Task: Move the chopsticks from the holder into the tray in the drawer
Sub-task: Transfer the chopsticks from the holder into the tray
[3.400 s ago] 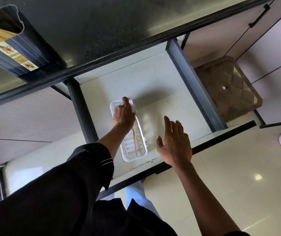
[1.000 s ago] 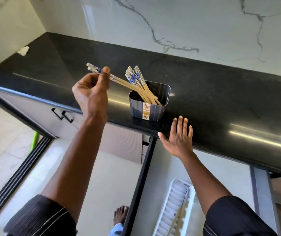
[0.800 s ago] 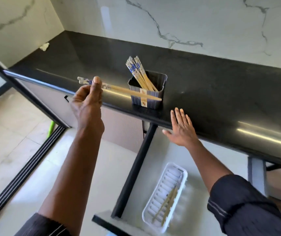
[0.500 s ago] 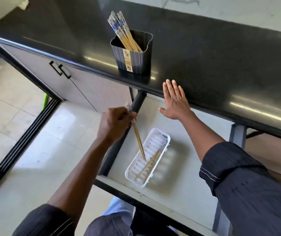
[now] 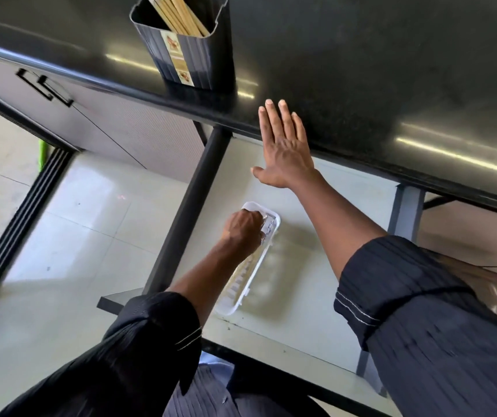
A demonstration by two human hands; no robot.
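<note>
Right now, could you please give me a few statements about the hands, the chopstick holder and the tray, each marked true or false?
1. The dark ribbed plastic holder on the black countertop is empty. False: wooden chopsticks remain inside.
2. The left hand is down at the white slotted plastic tray. True.
3. The right hand grips chopsticks. False: it is flat, fingers spread, at the countertop edge.
4. The tray lies in the open drawer. True.

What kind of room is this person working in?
Most likely a home kitchen: a glossy black countertop carries a holder full of chopsticks, an open drawer beneath it holds a white tray, and cabinet doors sit alongside.
</note>
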